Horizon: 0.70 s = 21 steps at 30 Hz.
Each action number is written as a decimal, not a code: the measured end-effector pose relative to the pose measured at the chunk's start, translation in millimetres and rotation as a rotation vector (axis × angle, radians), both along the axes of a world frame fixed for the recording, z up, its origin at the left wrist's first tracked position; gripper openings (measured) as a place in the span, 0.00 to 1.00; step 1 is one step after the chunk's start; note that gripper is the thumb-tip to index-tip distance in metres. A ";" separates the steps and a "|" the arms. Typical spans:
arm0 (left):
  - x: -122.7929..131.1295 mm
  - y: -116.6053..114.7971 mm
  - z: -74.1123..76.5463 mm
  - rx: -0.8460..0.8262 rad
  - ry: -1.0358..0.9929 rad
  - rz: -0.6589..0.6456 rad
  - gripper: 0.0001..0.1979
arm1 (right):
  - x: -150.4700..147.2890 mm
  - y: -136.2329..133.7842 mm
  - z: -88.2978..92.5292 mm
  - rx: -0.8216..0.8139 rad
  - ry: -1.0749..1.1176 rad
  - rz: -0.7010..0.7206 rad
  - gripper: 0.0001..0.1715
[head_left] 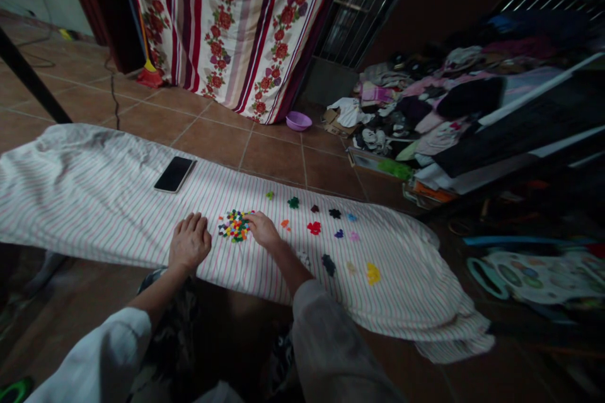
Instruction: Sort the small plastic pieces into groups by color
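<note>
Multicoloured pieces [231, 227] heaped on the striped cloth [118, 220].
Head view: too small to make out singly, heap's right edge partly covered by right hand [262, 230]; pale cluster [305, 259] partly hidden behind right forearm [292, 266]. Right fingers bent down to the heap, cannot tell whether pinching anything; left hand [190, 242] palm down beside it, fingers close together.

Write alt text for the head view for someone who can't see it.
A person's right hand is at the edge of a multicoloured pile of small pieces on a striped cloth, the left hand resting beside it. Single-colour clusters lie to the right, a phone to the left; a flowered curtain hangs beyond.
</note>
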<state>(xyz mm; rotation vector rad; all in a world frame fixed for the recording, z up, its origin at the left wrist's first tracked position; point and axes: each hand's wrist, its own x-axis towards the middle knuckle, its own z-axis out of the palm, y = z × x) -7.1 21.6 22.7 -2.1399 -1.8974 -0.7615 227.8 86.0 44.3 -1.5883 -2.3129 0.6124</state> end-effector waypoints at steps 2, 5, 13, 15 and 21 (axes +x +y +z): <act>0.3 -0.2 0.4 0.014 0.013 0.006 0.17 | -0.8 1.4 2.7 -0.016 -0.006 0.012 0.23; 0.6 -0.3 0.7 0.014 0.000 0.005 0.17 | -1.7 2.3 4.3 -0.032 0.010 0.002 0.21; 0.0 0.1 -1.9 0.005 -0.041 -0.008 0.18 | -2.4 0.8 -1.5 0.002 0.079 -0.073 0.17; -0.3 0.2 -2.4 0.001 -0.030 -0.008 0.19 | -2.3 -0.6 -1.2 0.007 0.090 -0.076 0.15; -1.3 0.3 -3.2 0.002 -0.008 -0.011 0.19 | -2.7 -5.3 -1.7 0.025 0.096 -0.093 0.12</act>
